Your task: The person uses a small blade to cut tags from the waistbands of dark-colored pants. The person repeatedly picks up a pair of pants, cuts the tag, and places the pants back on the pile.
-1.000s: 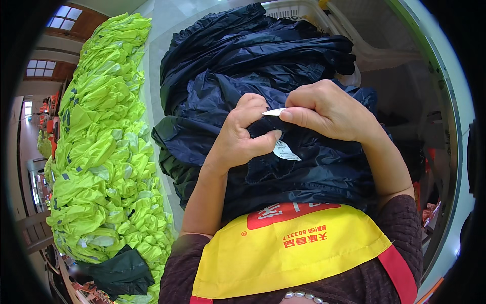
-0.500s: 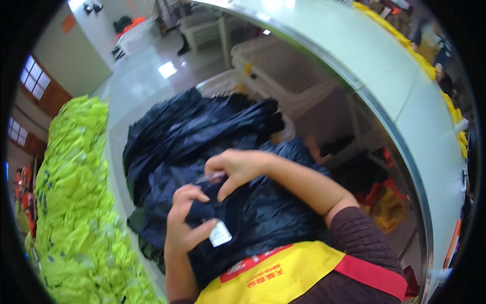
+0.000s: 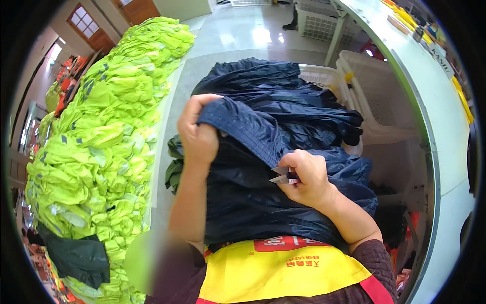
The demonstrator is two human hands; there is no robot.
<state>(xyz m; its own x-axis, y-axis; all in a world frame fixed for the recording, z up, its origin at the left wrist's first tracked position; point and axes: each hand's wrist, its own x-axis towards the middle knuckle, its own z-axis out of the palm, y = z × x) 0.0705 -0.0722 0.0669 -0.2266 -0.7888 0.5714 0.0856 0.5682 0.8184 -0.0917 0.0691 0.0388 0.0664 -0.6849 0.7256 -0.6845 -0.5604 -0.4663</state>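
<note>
My left hand (image 3: 199,130) is closed on the edge of a dark navy garment (image 3: 245,125), lifting a stitched band of it that runs slantwise toward my other hand. In my right hand (image 3: 307,177) is a small pair of thread snips (image 3: 280,175), its two pointed blades apart and pointing left. The blades sit close to the lower end of the stitched band; whether they touch the cloth I cannot tell. More dark navy garments (image 3: 273,76) lie heaped beneath and behind both hands. The white tag seen before is out of sight.
A long pile of neon yellow-green garments (image 3: 116,101) stands on the left, with a dark folded cloth (image 3: 81,258) on its near end. White plastic crates (image 3: 324,75) stand behind the navy heap. A pale worktable (image 3: 405,66) curves along the right, its metal edge beside my right arm.
The view has swung left. My left hand has gone up and now grips the navy cloth, stretching a stitched band. My right hand has moved to the right, and the snips' blades now show plainly.
</note>
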